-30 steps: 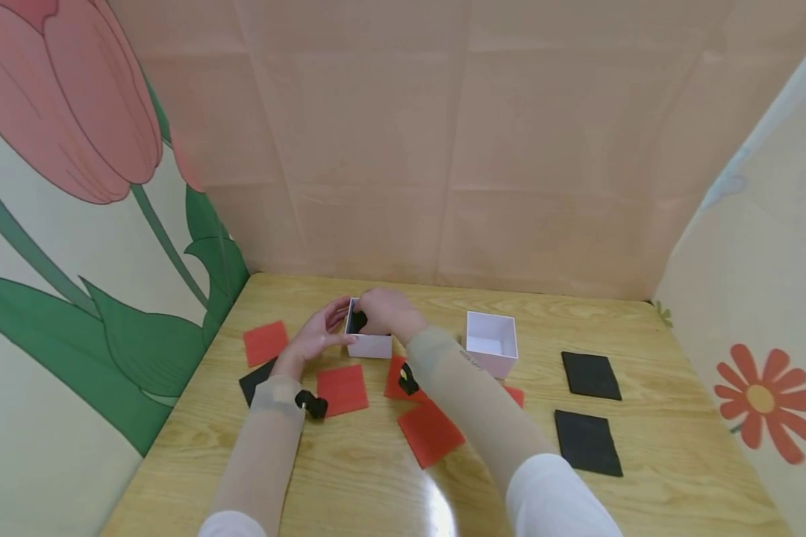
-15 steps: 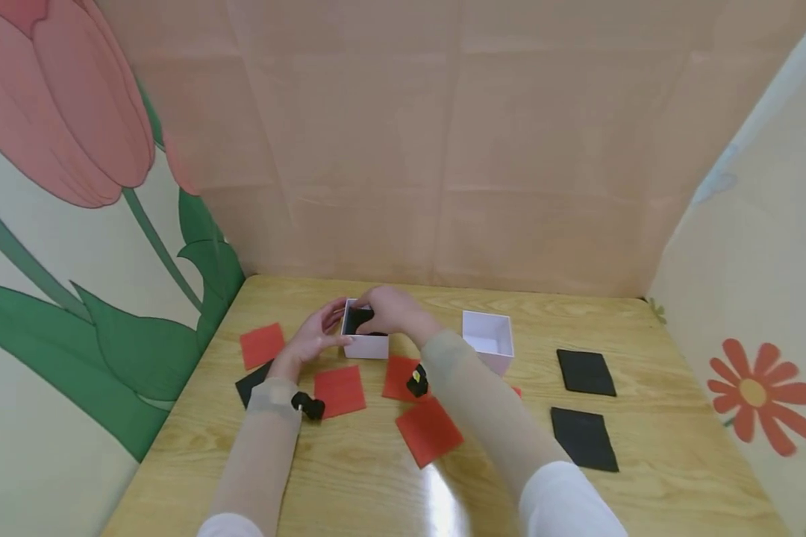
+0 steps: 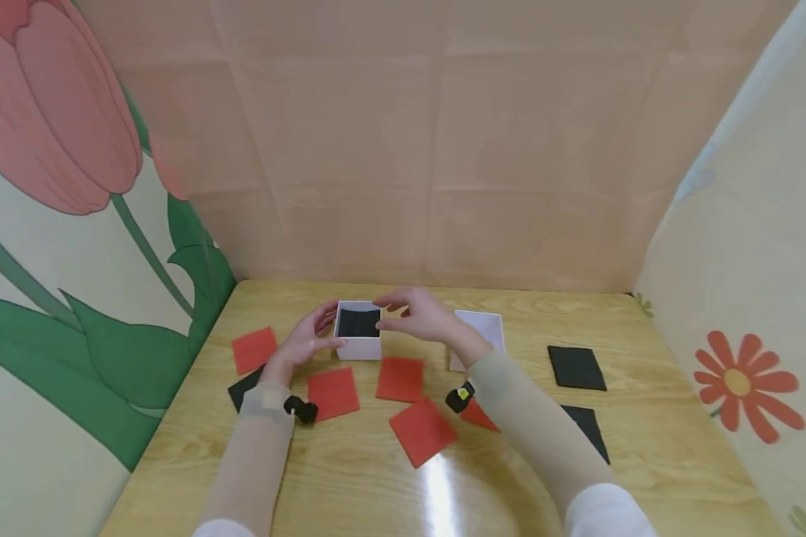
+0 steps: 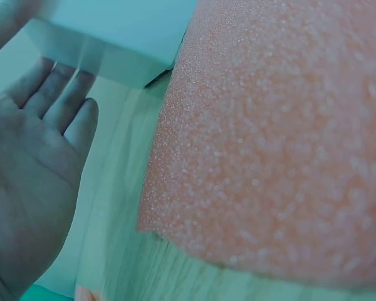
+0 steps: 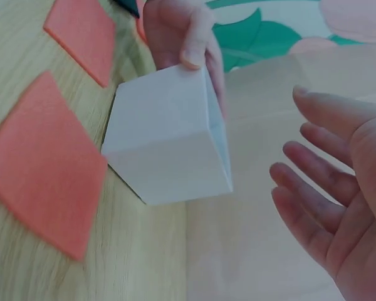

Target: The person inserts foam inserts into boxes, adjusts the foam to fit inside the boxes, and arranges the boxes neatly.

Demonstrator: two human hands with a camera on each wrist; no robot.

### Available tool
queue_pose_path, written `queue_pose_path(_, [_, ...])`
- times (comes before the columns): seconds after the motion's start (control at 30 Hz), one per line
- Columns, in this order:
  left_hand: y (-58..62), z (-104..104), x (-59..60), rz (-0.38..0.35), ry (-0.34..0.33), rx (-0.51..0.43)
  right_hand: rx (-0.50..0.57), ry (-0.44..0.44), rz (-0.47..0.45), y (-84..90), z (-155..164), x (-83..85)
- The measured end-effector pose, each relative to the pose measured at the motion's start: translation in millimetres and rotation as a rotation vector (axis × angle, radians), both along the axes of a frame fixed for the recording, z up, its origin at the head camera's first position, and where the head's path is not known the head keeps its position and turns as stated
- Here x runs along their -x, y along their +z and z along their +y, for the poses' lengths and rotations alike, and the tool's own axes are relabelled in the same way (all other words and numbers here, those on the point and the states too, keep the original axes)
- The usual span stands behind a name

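Note:
A small white box point(image 3: 359, 348) stands at the back of the table with a black foam square point(image 3: 358, 324) inside. My left hand point(image 3: 304, 341) holds the box by its left side; the thumb lies at the front and the fingers along the side. The left wrist view shows those fingers fairly straight, tips at the box wall. Just right of the box rim, my right hand point(image 3: 425, 319) hovers with nothing in it. Its thumb and fingers are spread apart in the right wrist view.
A second white box point(image 3: 482, 322) stands partly behind the right forearm. Red foam squares point(image 3: 400, 379) lie in front of the boxes. Black foam squares point(image 3: 576, 368) lie at the right, and another black square point(image 3: 244, 388) is partly under the left wrist. A fabric backdrop point(image 3: 336, 186) rises behind.
My right hand has let go of the black square, come out of the left box and moved right. The black square now shows in full inside it. The left hand stays at the box.

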State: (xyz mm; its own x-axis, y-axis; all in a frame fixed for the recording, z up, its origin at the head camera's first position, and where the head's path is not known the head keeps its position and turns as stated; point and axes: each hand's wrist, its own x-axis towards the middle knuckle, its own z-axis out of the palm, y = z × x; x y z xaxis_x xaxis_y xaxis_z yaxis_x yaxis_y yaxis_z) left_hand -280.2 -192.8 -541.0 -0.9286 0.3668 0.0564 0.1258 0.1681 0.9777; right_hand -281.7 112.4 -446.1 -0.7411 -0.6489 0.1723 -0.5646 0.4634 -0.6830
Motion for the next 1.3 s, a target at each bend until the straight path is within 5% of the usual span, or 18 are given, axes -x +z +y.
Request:
queue_pose_path(0.37, [0.1, -9, -3.3, 0.011, 0.024, 0.083, 0.094, -0.042, -0.016, 0.5, 70, -25.7])
queue_pose_path(0.73, [2.3, -9, -8.9, 0.006, 0.035, 0.115, 0.177, -0.252, -0.026, -7.7, 176, -34.6])
queue_pose_path(1.0, [3.8, -11, -9.9, 0.004, 0.041, 0.1, -0.021, -0.385, -0.016, -48.1, 259, -38.9])
queue_pose_path(1.3, [4.6, -12, -13.8, -0.014, 0.045, 0.1, -0.194, -0.356, 0.0, -74.9, 323, -55.2])
